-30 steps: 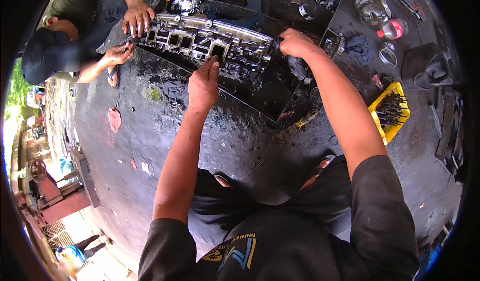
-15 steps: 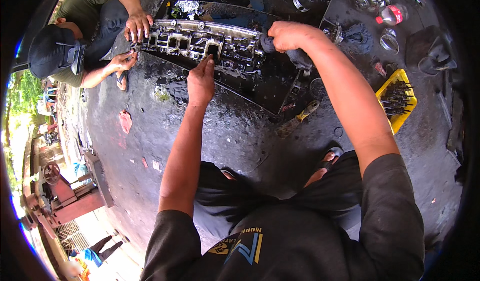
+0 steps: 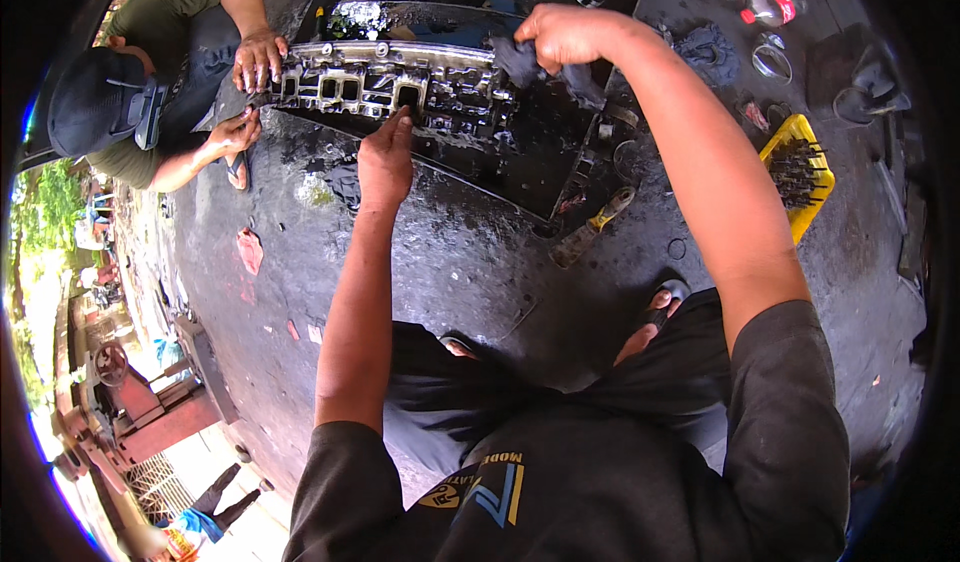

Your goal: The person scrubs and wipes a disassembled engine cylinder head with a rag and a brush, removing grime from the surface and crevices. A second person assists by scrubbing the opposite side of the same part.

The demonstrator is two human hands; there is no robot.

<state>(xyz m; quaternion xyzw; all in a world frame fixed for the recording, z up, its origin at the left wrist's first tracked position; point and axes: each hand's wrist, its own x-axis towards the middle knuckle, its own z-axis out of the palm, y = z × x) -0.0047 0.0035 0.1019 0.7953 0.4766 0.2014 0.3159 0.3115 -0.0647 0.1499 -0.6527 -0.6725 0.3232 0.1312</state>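
Observation:
A greasy metal cylinder head (image 3: 370, 80) lies lengthwise across a dark oily tray (image 3: 500, 190). My left hand (image 3: 386, 162) grips its near edge, fingertips at a rectangular port; the underside of the grip is hidden. At the right end of the cylinder head, my right hand (image 3: 565, 37) is closed on a dark rag (image 3: 515, 60), part of which hangs down beside the tray. At the left end, a co-worker's upper hand (image 3: 260, 59) rests on the cylinder head, and the co-worker's lower hand (image 3: 236, 132) pinches something small and dark at its corner.
A yellow-handled scraper (image 3: 594, 228) lies on the floor near the tray. To the right are a yellow basket (image 3: 822, 184) of dark metal parts, a plastic bottle (image 3: 772, 6), a metal ring (image 3: 771, 59) and a dark cloth (image 3: 708, 54). A red machine (image 3: 165, 417) stands at far left.
The whole view has shifted slightly. My right hand and the rag are a little farther from me, and more of the rag shows. My left hand keeps its place on the cylinder head.

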